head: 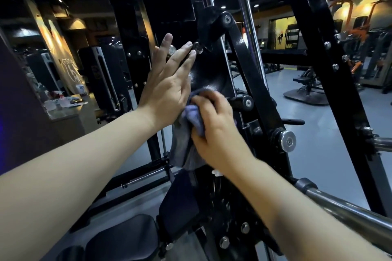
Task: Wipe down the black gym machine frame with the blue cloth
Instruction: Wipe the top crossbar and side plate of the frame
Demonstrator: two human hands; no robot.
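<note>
step: mid-wipe, I judge, on frame (209, 74) centre plate
cloth (195, 117): bunched against frame, tail hanging
right hand (214, 122): clenched round cloth
left hand (167, 85): flat, fingers straight, on frame
next: I'd sweep up toward bolt (198, 47), firm pressure

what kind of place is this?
A gym, most likely: a black machine frame up close, a steel bar at lower right, and a bench on the grey floor behind.

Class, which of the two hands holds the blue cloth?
The right hand, curled round the blue cloth; the left hand rests flat against the black frame.
</note>
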